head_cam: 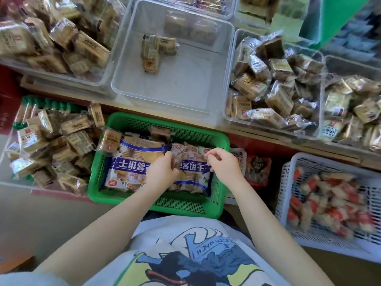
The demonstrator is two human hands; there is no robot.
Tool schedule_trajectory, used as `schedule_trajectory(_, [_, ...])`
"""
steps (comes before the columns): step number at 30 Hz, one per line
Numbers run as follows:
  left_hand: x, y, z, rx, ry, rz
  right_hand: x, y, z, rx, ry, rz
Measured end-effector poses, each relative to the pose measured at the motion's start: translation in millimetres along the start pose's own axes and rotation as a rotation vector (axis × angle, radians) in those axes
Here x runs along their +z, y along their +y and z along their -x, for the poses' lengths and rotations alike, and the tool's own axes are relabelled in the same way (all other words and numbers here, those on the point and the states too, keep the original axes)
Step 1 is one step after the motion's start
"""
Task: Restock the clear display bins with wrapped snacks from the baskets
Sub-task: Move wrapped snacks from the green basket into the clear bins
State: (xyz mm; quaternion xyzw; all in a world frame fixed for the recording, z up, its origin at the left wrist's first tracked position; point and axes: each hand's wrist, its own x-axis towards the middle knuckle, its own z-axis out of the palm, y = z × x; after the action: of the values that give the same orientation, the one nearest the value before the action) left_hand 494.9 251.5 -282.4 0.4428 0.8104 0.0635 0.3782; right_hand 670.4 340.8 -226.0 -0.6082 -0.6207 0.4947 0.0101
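Left grip (162,168) pinching small wrapped snack (176,162), right grip (222,164) curled, hold unclear, over green basket (115,195)

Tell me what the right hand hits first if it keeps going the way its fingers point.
Probably the right-hand biscuit pack in the green basket: the right hand has its fingers curled down-left just over it.

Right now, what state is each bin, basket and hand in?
Middle clear bin: nearly empty, a few packs.
Right clear bin: heaped full.
Green basket: holds large biscuit bags.
White basket: holds red-and-white snacks.
Left hand: fingers curled on a small pack.
Right hand: pinching a wrapper.
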Motion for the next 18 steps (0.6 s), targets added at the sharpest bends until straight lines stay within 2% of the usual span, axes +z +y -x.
schedule_trajectory(4, [-37.5, 41.6, 6.8, 0.077, -0.041, 0.38, -22.0, 4.8, 6.4, 0.012, 0.002, -0.145])
schedule_trajectory(8, [-65.1, 105.9, 13.7, 0.227, -0.062, 0.644, -53.0, -1.5, 16.2, -0.013, -0.09, -0.352])
schedule_trajectory(11, [-70.5, 154.3, 11.9, 0.331, -0.088, 0.756, -95.6, -0.8, 23.1, -0.077, 0.038, -0.424])
schedule_trajectory(15, [-59.6, 203.3, -11.1, 0.489, 0.167, 0.482, -168.1, 8.9, 21.0, -0.14, 0.373, -0.373])
schedule_trajectory(18, [-42.5, 222.4, -39.4, 0.433, 0.272, 0.196, -215.7, 18.8, 10.6, -0.18, 0.593, -0.283])
